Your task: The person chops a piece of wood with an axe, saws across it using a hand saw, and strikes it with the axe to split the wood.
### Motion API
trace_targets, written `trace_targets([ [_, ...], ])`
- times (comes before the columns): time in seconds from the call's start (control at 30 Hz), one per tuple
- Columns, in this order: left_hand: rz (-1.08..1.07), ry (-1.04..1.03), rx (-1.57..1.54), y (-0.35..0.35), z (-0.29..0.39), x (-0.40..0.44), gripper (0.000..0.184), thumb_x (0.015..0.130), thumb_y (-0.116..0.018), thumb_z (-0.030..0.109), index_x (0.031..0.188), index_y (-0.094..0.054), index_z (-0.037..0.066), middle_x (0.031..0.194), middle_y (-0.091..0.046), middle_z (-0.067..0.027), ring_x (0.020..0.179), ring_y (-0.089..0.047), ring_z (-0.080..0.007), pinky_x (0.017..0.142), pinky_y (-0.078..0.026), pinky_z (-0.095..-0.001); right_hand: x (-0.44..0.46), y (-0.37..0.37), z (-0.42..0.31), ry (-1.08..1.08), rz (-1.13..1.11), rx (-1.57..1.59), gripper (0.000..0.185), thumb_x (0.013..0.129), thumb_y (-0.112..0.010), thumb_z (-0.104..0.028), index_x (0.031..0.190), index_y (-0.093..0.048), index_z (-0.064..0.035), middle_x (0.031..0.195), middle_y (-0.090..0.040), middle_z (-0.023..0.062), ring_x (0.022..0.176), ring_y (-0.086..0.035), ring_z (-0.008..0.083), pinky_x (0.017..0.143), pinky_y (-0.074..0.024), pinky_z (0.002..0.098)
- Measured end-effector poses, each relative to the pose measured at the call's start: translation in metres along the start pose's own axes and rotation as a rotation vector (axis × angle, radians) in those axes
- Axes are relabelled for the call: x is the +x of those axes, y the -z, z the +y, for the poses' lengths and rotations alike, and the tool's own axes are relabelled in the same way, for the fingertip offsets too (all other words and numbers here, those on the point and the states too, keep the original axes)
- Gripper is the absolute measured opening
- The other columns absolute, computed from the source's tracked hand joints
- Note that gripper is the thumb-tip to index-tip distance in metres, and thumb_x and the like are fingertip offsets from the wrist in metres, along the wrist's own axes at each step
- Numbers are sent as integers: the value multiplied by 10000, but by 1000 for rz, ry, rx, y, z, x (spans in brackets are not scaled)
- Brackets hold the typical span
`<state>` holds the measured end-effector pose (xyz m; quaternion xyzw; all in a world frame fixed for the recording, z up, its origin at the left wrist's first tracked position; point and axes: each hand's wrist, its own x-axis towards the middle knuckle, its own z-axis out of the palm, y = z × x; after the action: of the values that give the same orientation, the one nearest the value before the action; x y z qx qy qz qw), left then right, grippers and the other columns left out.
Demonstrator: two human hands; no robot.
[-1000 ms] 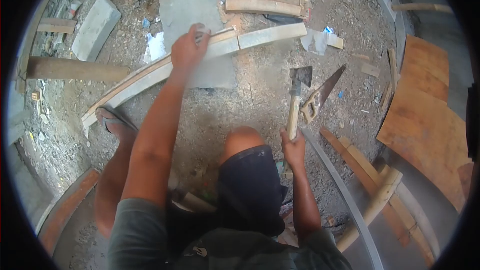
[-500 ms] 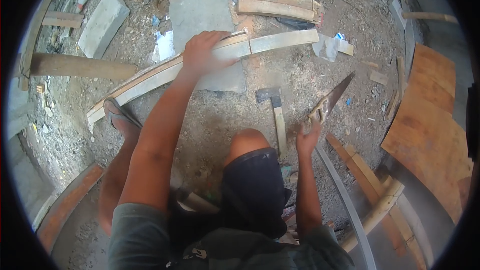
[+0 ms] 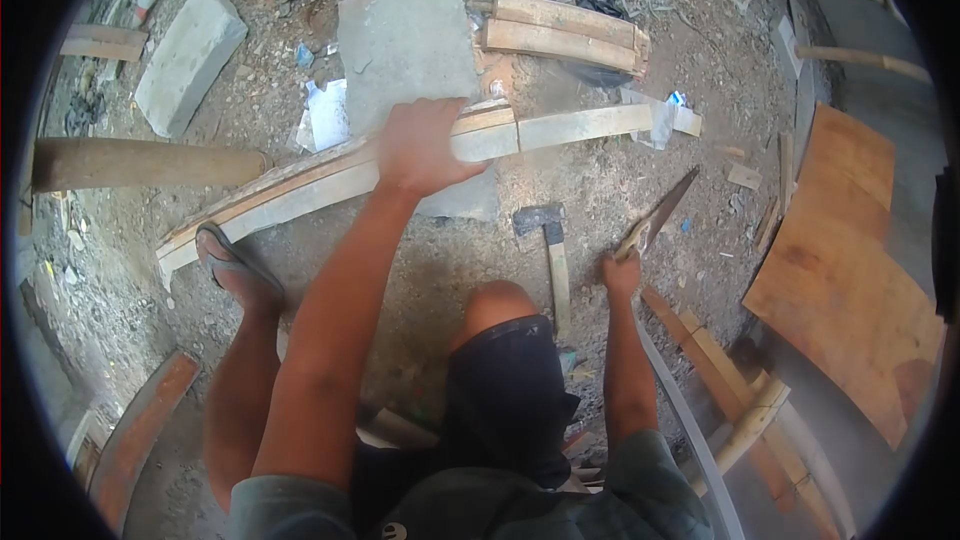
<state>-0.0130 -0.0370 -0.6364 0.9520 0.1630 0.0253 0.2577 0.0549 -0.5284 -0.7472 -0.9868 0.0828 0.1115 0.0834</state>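
Observation:
My left hand (image 3: 425, 145) is closed over a long pale wooden plank (image 3: 300, 198), its thumb on the near side. A thinner strip of wood lies along the plank's far edge. Right of this hand, a dark line crosses the plank. My sandalled left foot (image 3: 235, 265) rests against the plank's left part. My right hand (image 3: 622, 273) is wrapped around the handle of a handsaw (image 3: 668, 210), whose blade points away to the upper right, apart from the plank. Between my knee and the saw, a hammer-like tool (image 3: 556, 265) with a dark head and wooden handle lies on the ground.
A flat grey slab (image 3: 405, 35) lies under and beyond the plank. Farther off are stacked wood pieces (image 3: 565, 40) and a concrete block (image 3: 190, 60). Brown plywood sheets (image 3: 840, 270) and crossed timbers (image 3: 745, 390) lie to the right. A round post (image 3: 150, 164) lies at left.
The view has tilted slightly, so most things sit lower. My left hand stays on the plank. The saw remains in my right hand, with its fingers now more closely wrapped around the handle.

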Motion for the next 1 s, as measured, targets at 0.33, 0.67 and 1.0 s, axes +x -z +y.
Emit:
trace_targets([
  [0.33,196,-109,-14,-16,-9,1,819,604,-920,484,1295,-699,104,1150,-734,-59,1066,-632,-257,952,-467,-416,-101,71,-87,-63,519,994,256,1048,-631,-274,1037,-611,-19,942,-610,87,795,-586,171,680,-483,336],
  [0.67,123,-86,10,-14,-11,5,830,589,-927,477,1293,-693,107,1097,-713,-62,1061,-632,-284,946,-482,-449,-188,81,-151,467,41,803,208,939,-659,-241,927,-664,-33,805,-647,120,685,-627,273,599,-488,402],
  [1.0,50,-37,8,-10,-8,5,852,587,-936,475,1323,-679,131,1130,-703,-89,1086,-633,-305,978,-473,-466,-180,87,-156,805,-6,639,218,953,-650,-175,1044,-635,22,783,-681,140,625,-669,225,596,-535,364],
])
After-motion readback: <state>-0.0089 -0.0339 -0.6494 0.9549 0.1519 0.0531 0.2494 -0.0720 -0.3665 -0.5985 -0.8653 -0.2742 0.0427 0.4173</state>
